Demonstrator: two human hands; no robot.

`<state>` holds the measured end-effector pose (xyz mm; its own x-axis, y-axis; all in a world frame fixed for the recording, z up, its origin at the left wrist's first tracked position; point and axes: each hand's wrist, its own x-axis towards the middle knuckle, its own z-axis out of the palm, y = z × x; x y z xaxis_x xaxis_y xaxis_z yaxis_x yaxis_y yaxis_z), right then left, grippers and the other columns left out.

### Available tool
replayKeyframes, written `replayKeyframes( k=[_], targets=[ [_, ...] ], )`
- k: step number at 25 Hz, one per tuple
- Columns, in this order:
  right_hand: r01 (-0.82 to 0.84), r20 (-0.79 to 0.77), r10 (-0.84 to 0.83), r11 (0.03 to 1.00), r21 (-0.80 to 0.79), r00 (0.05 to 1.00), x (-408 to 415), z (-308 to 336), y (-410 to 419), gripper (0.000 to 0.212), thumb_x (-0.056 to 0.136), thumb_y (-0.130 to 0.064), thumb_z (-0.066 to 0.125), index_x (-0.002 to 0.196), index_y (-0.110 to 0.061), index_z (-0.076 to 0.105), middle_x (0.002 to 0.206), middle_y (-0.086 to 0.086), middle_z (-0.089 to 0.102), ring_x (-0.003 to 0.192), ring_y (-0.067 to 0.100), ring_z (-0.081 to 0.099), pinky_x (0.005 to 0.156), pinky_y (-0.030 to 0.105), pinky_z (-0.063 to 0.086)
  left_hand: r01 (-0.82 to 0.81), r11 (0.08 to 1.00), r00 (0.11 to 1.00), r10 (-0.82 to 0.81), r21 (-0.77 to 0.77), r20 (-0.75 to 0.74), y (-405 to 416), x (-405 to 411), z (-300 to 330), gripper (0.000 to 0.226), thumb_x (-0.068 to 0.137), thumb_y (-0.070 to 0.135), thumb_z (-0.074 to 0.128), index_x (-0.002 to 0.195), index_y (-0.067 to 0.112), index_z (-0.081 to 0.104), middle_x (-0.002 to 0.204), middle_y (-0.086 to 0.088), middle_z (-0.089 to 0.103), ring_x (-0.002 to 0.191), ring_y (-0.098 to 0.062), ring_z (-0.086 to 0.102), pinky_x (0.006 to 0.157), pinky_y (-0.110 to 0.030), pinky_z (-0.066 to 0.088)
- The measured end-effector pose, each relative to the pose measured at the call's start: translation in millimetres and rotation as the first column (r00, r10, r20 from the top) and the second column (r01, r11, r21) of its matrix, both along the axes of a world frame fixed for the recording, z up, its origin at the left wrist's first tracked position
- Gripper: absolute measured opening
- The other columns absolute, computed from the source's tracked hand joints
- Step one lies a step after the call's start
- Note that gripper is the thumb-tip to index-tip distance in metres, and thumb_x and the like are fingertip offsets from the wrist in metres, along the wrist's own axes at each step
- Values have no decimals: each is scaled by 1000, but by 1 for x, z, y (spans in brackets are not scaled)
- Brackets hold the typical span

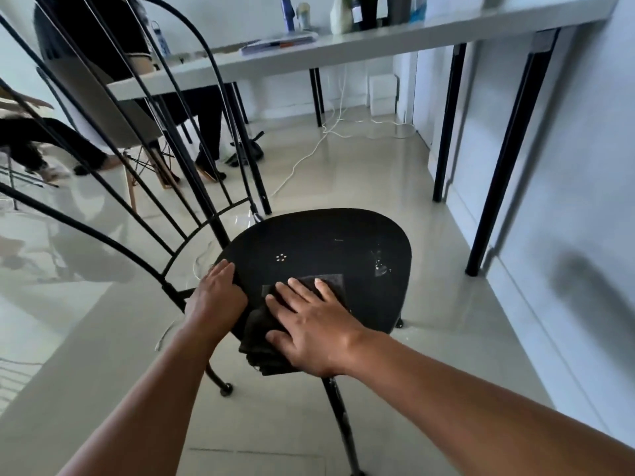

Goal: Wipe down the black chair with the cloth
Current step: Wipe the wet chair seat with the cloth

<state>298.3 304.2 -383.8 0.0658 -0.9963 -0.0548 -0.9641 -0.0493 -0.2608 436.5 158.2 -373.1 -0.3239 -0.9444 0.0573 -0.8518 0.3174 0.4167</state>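
The black chair [319, 242] has a rounded seat and a thin curved metal backrest rising to the left. A dark folded cloth [271, 324] lies on the near edge of the seat, partly hanging over it. My right hand [309, 324] presses flat on the cloth with straight, spread fingers. My left hand [216, 297] grips the seat's left edge, fingers curled over the rim. A few water droplets [379, 266] glisten on the right side of the seat.
A long white table [378, 39] on black legs [508, 146] stands behind and to the right, holding bottles and papers. A person sits on a chair at the far left. White cables [309, 149] run across the glossy floor. A wall is close on the right.
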Motion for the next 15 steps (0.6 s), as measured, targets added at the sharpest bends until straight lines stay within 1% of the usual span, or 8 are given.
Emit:
replayKeyframes(
  k=[1,2,4,5,7,10,13,15],
  targets=[
    [-5,7,5,1000,-2,1000,-4,4,4,68,108,-53,25,166,-20,12,175,5,0,161,20,-9,128,50,-9,6,1000,999,-7,21,44,4,-9,6,35,80,12,44,109,17,64,125,-4,60,123,-33,55,91,-39,45],
    [-8,23,8,1000,1,1000,-9,6,7,67,108,-52,27,165,-20,13,175,5,1,161,19,-8,128,48,-9,27,999,998,-29,34,55,8,-17,8,38,80,13,44,111,17,65,126,-5,60,125,-35,53,93,-41,46],
    [11,62,-11,1000,11,998,-20,5,8,67,108,-51,29,165,-20,15,175,4,0,161,17,-9,128,45,-10,110,994,994,-111,16,24,15,-27,0,53,85,6,47,135,16,61,150,-5,52,142,-31,43,114,-43,38],
    [25,67,-26,999,21,997,-26,4,8,67,108,-52,29,165,-20,16,175,4,-1,161,17,-10,128,44,-11,135,991,991,-135,-15,-14,17,-28,-5,56,88,3,47,142,16,58,156,-6,47,147,-27,38,119,-41,32],
    [56,64,-58,998,37,996,-40,2,-1,67,107,-53,28,165,-21,16,175,4,-3,160,16,-12,128,45,-11,124,990,984,-132,-66,-120,17,-25,-10,52,94,4,48,145,15,56,155,-6,49,147,-23,38,120,-35,28],
    [136,15,-137,989,53,990,-58,5,-34,67,108,-53,27,165,-22,13,175,6,-5,161,19,-12,128,49,-10,63,994,960,-84,-85,-268,21,-22,-15,41,103,25,51,143,16,58,151,-5,54,142,-22,44,115,-30,28],
    [205,-48,-202,976,77,978,-47,7,-75,69,108,-52,25,166,-17,8,174,9,-8,160,25,-13,128,54,-9,71,995,964,-87,-72,-251,23,-24,-16,50,106,39,44,151,17,47,157,-5,45,148,-21,36,120,-34,24],
    [151,-17,-150,982,115,989,-34,12,-96,68,108,-45,31,165,-15,13,174,11,-3,161,27,-10,128,55,-6,94,993,959,-111,-74,-261,26,-24,-17,57,107,43,41,158,17,35,163,-6,35,152,-21,28,122,-36,21]
  ],
)
